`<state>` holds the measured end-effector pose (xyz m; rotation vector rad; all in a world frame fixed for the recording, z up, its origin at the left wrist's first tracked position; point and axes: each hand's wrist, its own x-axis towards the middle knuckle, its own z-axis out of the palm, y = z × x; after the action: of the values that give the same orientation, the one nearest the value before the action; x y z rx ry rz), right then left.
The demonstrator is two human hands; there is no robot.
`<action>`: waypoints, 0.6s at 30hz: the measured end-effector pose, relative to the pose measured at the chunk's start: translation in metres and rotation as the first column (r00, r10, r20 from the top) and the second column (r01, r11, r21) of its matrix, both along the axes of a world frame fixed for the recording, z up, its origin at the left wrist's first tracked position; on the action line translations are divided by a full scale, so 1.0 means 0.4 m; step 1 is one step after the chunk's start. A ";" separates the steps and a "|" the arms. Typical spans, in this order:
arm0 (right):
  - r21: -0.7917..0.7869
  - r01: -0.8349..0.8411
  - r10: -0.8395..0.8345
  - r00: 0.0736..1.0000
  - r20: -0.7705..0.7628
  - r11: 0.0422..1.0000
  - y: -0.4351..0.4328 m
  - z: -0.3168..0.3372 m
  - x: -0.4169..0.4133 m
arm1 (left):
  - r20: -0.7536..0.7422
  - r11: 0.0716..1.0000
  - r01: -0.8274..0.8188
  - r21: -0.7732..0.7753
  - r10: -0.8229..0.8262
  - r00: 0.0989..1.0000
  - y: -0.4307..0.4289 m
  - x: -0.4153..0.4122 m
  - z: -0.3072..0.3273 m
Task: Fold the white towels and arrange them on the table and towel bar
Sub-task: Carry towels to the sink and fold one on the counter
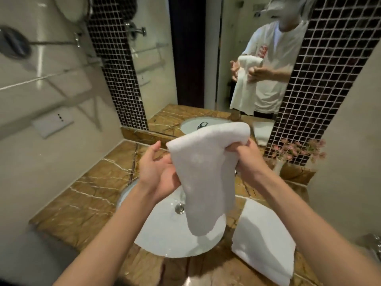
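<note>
A white towel (206, 172) hangs doubled over above the sink, its lower end dangling near the basin. My right hand (247, 159) grips its upper right part, fingers curled into the cloth. My left hand (156, 172) is open beside the towel's left edge, fingers spread, palm toward the cloth. A second white towel (261, 240) lies folded flat on the brown marble counter (82, 201) to the right of the sink. The metal towel bar (47, 75) runs along the left wall.
A white round sink (165, 230) with a metal drain (180, 208) is set in the counter. A vase of pink flowers (296, 153) stands at the back right. The mirror (206, 58) behind reflects a person holding the towel. Dark mosaic tile flanks the mirror.
</note>
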<state>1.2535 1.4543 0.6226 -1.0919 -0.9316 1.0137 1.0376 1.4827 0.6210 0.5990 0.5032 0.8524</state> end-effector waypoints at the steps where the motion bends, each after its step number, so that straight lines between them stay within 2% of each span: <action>1: 0.012 -0.040 0.040 0.999 -0.011 0.999 0.011 0.004 -0.020 | -0.032 0.999 0.020 -0.048 -0.022 0.999 0.002 -0.019 -0.001; 4: 0.054 -0.215 0.216 0.976 -0.028 0.975 0.040 0.008 -0.094 | -0.137 0.969 0.016 -0.246 -0.052 0.989 -0.015 -0.063 -0.007; 6: 0.075 -0.328 0.333 0.940 -0.074 0.942 0.057 0.008 -0.151 | -0.221 0.949 -0.015 -0.316 -0.058 0.973 -0.035 -0.088 -0.016; 9: 0.092 -0.467 0.476 0.867 -0.145 0.879 0.061 0.019 -0.243 | -0.304 0.942 -0.097 -0.320 -0.005 0.953 -0.062 -0.136 -0.019; 12: 0.143 -0.547 0.565 0.803 -0.188 0.825 0.053 0.024 -0.312 | -0.357 0.954 -0.170 -0.247 0.073 0.931 -0.071 -0.191 -0.023; 15: 0.121 -0.541 0.544 0.839 0.012 0.832 0.043 0.015 -0.344 | -0.370 0.924 -0.340 -0.175 0.258 0.893 -0.076 -0.255 -0.004; 18: 0.071 -0.557 0.524 0.812 0.259 0.828 0.041 0.003 -0.347 | -0.304 0.851 -0.514 -0.109 0.464 0.832 -0.077 -0.319 0.019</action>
<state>1.1146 1.4707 0.6237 -0.8419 -1.5426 1.2737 0.9098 1.4519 0.6285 0.4125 1.0056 1.2047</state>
